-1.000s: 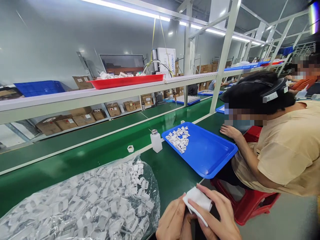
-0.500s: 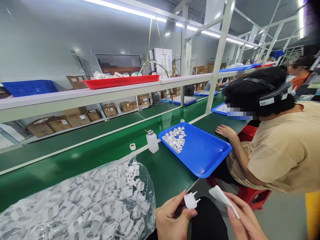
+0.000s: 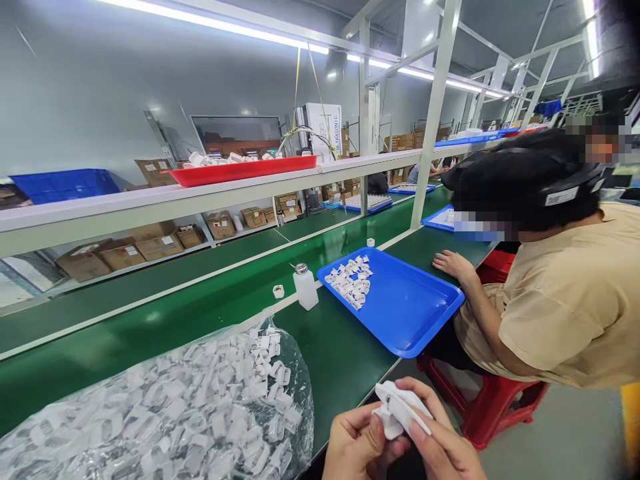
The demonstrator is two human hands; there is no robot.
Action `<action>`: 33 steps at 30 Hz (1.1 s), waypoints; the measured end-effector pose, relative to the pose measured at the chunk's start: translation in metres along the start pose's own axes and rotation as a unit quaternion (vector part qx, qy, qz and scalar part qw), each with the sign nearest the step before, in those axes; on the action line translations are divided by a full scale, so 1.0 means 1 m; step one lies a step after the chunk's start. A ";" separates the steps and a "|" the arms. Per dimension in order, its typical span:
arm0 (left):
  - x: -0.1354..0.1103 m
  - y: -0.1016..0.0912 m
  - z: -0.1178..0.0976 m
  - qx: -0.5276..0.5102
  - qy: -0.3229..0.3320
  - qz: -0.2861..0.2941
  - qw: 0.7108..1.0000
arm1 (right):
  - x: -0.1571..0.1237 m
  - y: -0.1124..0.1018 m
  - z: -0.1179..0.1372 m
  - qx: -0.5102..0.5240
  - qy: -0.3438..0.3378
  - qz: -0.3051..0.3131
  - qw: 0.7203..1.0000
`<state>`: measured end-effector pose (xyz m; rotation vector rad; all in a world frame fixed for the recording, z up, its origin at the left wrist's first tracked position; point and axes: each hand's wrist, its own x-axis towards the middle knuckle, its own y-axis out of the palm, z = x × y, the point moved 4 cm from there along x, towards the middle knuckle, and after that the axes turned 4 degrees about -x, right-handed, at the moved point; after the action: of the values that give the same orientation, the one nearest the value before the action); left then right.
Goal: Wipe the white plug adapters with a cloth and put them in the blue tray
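Observation:
My left hand [image 3: 360, 445] grips a white plug adapter [image 3: 387, 423] from below, its body partly hidden by my fingers. My right hand [image 3: 443, 448] presses a white wipe [image 3: 407, 407] onto the top of the adapter, so the two hands nearly touch. Beside them on the green bench [image 3: 340, 353] lies a transparent plastic bag [image 3: 170, 407] heaped with white plastic parts. My left hand is the nearer to it, with no contact visible.
A seated co-worker [image 3: 550, 313] rests a hand [image 3: 453, 265] beside a blue tray [image 3: 415, 313] of white parts. A bottle with a metal top [image 3: 306, 288] and a small white cap [image 3: 279, 291] stand on the bench. A red stool [image 3: 493, 407] stands below.
My hands have come together from apart. The wipe, separate from the adapter half a second ago, now lies pressed on it. The co-worker's head has shifted slightly.

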<state>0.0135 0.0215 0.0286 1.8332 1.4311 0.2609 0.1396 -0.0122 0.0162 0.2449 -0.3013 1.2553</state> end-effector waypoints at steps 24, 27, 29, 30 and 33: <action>0.002 0.000 0.007 -0.115 -0.104 -0.041 0.987 | 0.001 -0.019 0.007 -0.288 -0.177 -0.131 0.932; 0.004 -0.004 0.014 -0.113 -0.090 -0.012 0.989 | 0.000 -0.007 0.018 -0.293 -0.215 -0.086 0.928; 0.006 -0.008 0.017 -0.111 -0.072 0.010 0.991 | 0.001 0.001 0.027 -0.304 -0.261 -0.041 0.915; 0.006 -0.009 0.018 -0.109 -0.066 0.017 0.992 | 0.002 0.003 0.030 -0.314 -0.286 -0.015 0.905; 0.005 -0.007 0.018 -0.104 -0.070 0.026 0.992 | 0.005 0.000 0.032 -0.349 -0.318 0.012 0.881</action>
<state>0.0204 0.0183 0.0102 1.6861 1.2129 0.2900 0.1382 -0.0189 0.0474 0.0169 -1.3005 0.9827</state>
